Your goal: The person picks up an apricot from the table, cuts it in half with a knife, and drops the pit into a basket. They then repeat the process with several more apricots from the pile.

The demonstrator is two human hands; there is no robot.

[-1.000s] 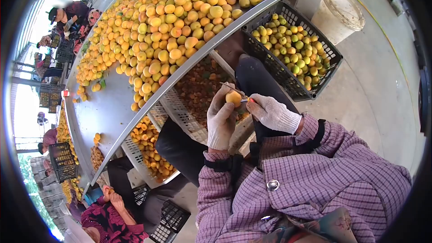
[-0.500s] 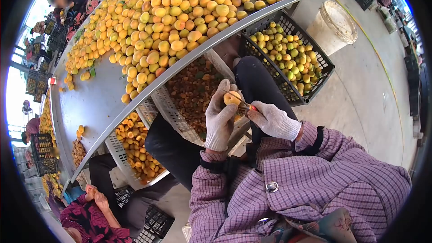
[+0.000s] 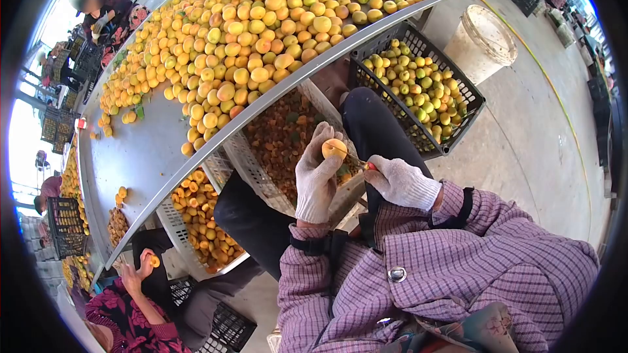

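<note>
While the left hand (image 3: 316, 180) is holding an apricot (image 3: 334, 149) just out from the desk (image 3: 140, 157), its gloved fingers are curling in around the fruit, bent and snug, with the thumb pressing along the side. So yeah, the fruit is sitting up in the grip, on the person's side of the desk's near edge. The right hand (image 3: 407, 183), also gloved and also out in front of the desk, is wrapping its fingers tightly around a small knife (image 3: 370, 166) with a red handle. The blade is pointing at the apricot, but I honestly can't tell if it's touching.

A big apricot pile (image 3: 242, 46) is covering much of the desk. Just off the desk's near edge, toward its right end, a black crate (image 3: 472, 97) is holding greener fruit, and a white bucket (image 3: 481, 46) is standing beyond that end. Partly under the desk, a pale crate (image 3: 261, 183) is holding dark brownish pieces. Near the desk's left end, a co-worker (image 3: 134, 307) is sitting with a raised hand at an orange fruit piece (image 3: 154, 261).
</note>
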